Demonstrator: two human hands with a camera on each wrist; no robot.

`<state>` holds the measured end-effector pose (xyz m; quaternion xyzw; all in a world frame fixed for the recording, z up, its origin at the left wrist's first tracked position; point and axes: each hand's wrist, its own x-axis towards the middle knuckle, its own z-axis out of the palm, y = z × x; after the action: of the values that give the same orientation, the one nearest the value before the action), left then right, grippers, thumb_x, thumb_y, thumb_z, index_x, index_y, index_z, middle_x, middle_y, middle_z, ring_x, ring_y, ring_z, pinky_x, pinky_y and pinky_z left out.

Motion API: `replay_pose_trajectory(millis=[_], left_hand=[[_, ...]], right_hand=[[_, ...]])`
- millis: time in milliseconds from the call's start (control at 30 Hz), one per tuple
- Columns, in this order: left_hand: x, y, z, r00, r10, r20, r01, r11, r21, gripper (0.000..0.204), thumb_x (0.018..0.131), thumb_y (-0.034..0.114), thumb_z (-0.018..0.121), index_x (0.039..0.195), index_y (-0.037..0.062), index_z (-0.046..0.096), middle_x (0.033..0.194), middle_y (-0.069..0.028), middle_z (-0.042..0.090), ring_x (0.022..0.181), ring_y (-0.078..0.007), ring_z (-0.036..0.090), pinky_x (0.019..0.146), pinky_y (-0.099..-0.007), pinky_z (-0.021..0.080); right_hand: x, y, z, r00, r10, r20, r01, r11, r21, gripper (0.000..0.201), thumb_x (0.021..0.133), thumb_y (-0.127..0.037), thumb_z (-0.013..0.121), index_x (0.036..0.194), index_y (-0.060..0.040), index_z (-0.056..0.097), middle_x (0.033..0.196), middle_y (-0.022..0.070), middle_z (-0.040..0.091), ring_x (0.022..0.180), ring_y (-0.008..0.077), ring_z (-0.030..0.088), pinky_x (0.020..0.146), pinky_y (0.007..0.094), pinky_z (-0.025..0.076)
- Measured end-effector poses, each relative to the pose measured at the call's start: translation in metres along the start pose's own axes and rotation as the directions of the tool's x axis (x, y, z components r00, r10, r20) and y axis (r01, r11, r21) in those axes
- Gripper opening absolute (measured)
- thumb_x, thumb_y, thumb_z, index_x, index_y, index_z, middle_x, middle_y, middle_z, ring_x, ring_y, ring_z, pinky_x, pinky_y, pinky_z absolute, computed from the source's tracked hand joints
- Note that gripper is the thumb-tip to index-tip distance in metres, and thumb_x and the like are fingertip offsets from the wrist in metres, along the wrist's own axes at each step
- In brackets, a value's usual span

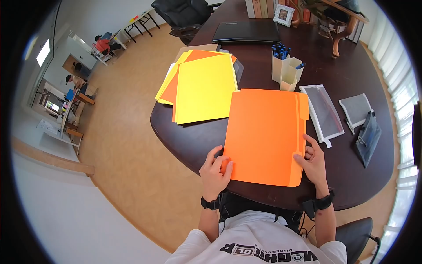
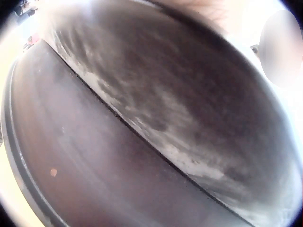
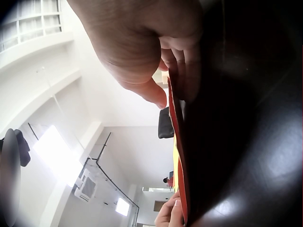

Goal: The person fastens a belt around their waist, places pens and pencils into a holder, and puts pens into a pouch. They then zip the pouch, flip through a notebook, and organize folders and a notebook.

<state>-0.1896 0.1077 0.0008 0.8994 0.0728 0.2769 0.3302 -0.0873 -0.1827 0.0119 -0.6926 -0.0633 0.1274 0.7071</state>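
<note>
An orange file folder (image 1: pixel 266 136) with tabs down its right side lies over the front of the dark table. My left hand (image 1: pixel 215 173) holds its lower left edge between thumb and fingers. At the right edge my right hand (image 1: pixel 315 163) pinches the folder, thumb on top. In the right wrist view, that hand's thumb and fingers (image 3: pixel 182 66) stand on either side of the folder's thin edge (image 3: pixel 176 123). A pile of yellow (image 1: pixel 206 88) and orange folders sits to the left, spread unevenly. The left wrist view shows mostly the table edge (image 2: pixel 94 137), with the folder out of sight.
Behind the folder stands a pale pen holder (image 1: pixel 290 72) with several blue pens. Mesh zip pouches (image 1: pixel 325 112) lie on the right. Farther back are a closed black laptop (image 1: pixel 246 31), a framed picture (image 1: pixel 283 15) and books. A black office chair (image 1: pixel 187 17) stands beyond the table.
</note>
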Motion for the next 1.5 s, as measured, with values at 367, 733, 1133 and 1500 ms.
replay_pose_trajectory(millis=[367,733,1133,1500], left_hand=[[0.002,-0.008,0.004,0.988,0.152,0.021,-0.153,0.986,0.070,0.017,0.078,0.007,0.075,0.092,0.0030,0.067,0.113,-0.0078,0.070,0.080,-0.0255,0.065,0.070,-0.0325,0.053],[0.026,-0.011,-0.027,0.951,0.027,0.307,-0.002,0.997,-0.082,0.028,0.081,0.017,0.076,0.104,0.0038,0.069,0.120,-0.0109,0.067,0.094,-0.0309,0.066,0.080,-0.0359,0.054],[0.147,-0.062,-0.060,0.928,0.200,0.313,-0.311,0.879,0.361,0.047,0.084,0.025,0.076,0.125,0.0046,0.062,0.136,-0.0218,0.054,0.127,-0.0392,0.051,0.106,-0.0464,0.043],[0.168,-0.100,-0.035,0.874,0.115,0.471,-0.338,0.842,0.420,0.030,0.093,0.020,0.064,0.120,0.0066,0.062,0.123,-0.0183,0.062,0.113,-0.0347,0.059,0.093,-0.0433,0.050]], right_hand=[[-0.001,-0.006,0.004,1.000,0.007,-0.026,-0.007,1.000,-0.002,0.078,0.086,0.005,0.068,0.152,-0.0005,0.027,0.098,0.0123,0.071,0.087,0.0128,0.069,0.072,0.0209,0.054],[0.000,-0.002,0.002,0.999,-0.047,-0.020,0.046,0.997,-0.066,0.079,0.084,0.007,0.067,0.152,-0.0002,0.027,0.096,0.0106,0.073,0.088,0.0121,0.070,0.079,0.0217,0.051],[-0.001,0.000,-0.001,0.998,-0.068,-0.004,0.067,0.990,-0.121,0.072,0.084,0.005,0.068,0.148,0.0015,0.034,0.094,0.0088,0.073,0.084,0.0089,0.067,0.076,0.0206,0.049],[0.001,0.001,-0.003,0.998,-0.064,0.022,0.066,0.989,-0.131,0.062,0.083,0.005,0.068,0.140,0.0015,0.043,0.096,0.0093,0.072,0.089,0.0097,0.067,0.079,0.0227,0.050]])
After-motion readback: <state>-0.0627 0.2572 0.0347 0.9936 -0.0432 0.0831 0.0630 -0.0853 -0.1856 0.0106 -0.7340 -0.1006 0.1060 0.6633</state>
